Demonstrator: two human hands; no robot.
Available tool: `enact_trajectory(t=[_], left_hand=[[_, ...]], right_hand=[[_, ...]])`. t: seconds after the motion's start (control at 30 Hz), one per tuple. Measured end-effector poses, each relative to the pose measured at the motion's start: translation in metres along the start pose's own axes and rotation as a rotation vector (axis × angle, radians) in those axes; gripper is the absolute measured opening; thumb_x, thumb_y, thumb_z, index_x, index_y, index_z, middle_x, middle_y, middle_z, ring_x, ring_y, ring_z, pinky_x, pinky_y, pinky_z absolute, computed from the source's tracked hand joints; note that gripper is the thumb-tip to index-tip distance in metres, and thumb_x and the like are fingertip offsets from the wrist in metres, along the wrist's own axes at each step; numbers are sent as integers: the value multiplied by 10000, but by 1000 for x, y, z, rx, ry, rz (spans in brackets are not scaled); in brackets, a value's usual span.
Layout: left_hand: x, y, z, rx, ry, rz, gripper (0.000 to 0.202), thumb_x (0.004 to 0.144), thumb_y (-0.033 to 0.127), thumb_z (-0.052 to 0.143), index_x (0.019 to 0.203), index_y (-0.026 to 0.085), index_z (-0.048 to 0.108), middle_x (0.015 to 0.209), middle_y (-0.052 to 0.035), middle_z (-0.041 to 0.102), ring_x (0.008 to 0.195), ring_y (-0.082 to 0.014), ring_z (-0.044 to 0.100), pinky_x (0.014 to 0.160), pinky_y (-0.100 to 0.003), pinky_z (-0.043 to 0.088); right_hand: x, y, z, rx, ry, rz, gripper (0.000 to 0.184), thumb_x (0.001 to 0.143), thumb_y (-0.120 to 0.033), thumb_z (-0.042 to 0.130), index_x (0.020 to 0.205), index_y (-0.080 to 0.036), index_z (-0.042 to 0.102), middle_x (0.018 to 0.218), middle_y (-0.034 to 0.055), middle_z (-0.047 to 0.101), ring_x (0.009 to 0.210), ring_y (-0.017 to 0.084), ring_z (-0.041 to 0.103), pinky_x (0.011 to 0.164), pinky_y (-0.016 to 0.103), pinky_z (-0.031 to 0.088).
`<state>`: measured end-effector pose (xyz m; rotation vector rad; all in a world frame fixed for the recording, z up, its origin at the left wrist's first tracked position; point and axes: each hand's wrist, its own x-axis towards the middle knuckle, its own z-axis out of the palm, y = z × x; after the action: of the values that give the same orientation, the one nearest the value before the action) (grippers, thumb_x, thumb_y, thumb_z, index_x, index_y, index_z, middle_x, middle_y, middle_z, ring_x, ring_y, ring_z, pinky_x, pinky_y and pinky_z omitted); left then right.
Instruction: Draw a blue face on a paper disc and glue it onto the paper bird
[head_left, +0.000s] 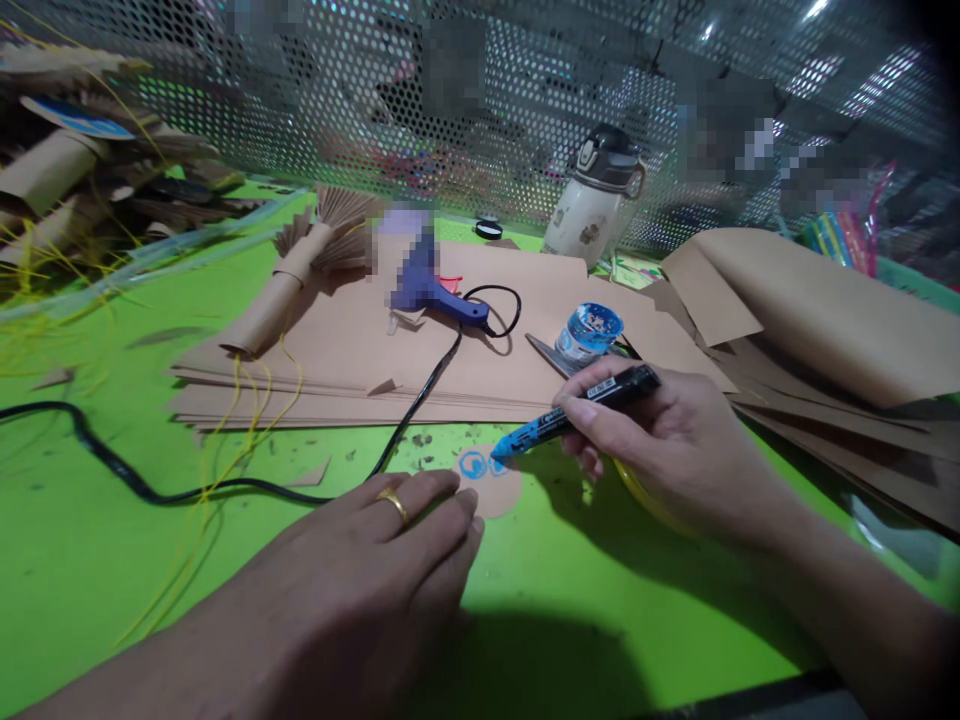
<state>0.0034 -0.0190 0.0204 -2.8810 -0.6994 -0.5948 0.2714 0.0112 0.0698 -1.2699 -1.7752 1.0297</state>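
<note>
My right hand (667, 440) is closed around a blue-tipped marker with a black body (577, 405). Its tip touches a small round brown paper cutout (501, 488) on the green table (112, 560), where blue circles are drawn. My left hand (382, 560) lies flat with fingers stretched out, pressing the near edge of the cutout. A gold ring sits on one finger.
A stack of brown paper sheets (337, 370) lies behind, with a purple glue gun (427, 285) and its black cord (150, 485) on it. A blue-capped jar (589, 335), scissors (551, 357), a rolled paper fan (300, 270), a white bottle (596, 200) and a perforated metal screen (480, 90) stand further back.
</note>
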Motion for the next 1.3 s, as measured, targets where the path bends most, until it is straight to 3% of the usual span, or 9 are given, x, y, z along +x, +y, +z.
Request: enact_trajectory(t=[0.3, 0.5, 0.8, 1.07, 1.3], left_hand=[[7, 2, -1, -25, 39, -50, 289, 1068, 194, 399, 1101, 196, 686, 1125, -30, 776, 1022, -237, 691, 925, -368, 549], [6, 2, 0, -4, 41, -29, 277, 1051, 202, 426, 1096, 205, 700, 1120, -32, 787, 1018, -253, 701, 842, -373, 554], [3, 0, 2, 11, 34, -12, 255, 1059, 215, 449, 1160, 190, 683, 1175, -36, 774, 1065, -260, 693, 864, -379, 559], [-1, -1, 1, -2, -10, 3, 271, 1039, 192, 453, 1190, 193, 678, 1201, -47, 767, 1085, -255, 691, 914, -377, 566], [-1, -1, 2, -22, 0, -17, 292, 1009, 197, 495, 1226, 194, 690, 1169, -62, 779, 1071, -264, 708, 928, -385, 575]], right_hand=[[0, -1, 0, -12, -7, -26, 157, 991, -299, 662, 876, -193, 678, 666, -15, 666, 569, 132, 606, 574, 265, 503], [-1, -2, 0, 3, -18, 0, 150, 987, -303, 666, 883, -195, 672, 661, -13, 665, 574, 138, 606, 568, 264, 506], [3, -1, 0, -1, 4, 29, 184, 995, -356, 669, 905, -195, 671, 654, -4, 672, 537, 150, 618, 528, 269, 525], [0, -3, 2, -12, 12, -3, 160, 986, -300, 673, 872, -187, 672, 660, -9, 669, 556, 133, 611, 549, 252, 516], [2, -2, 0, -4, 18, 60, 187, 996, -350, 672, 899, -191, 672, 673, 0, 668, 566, 154, 618, 559, 276, 524]])
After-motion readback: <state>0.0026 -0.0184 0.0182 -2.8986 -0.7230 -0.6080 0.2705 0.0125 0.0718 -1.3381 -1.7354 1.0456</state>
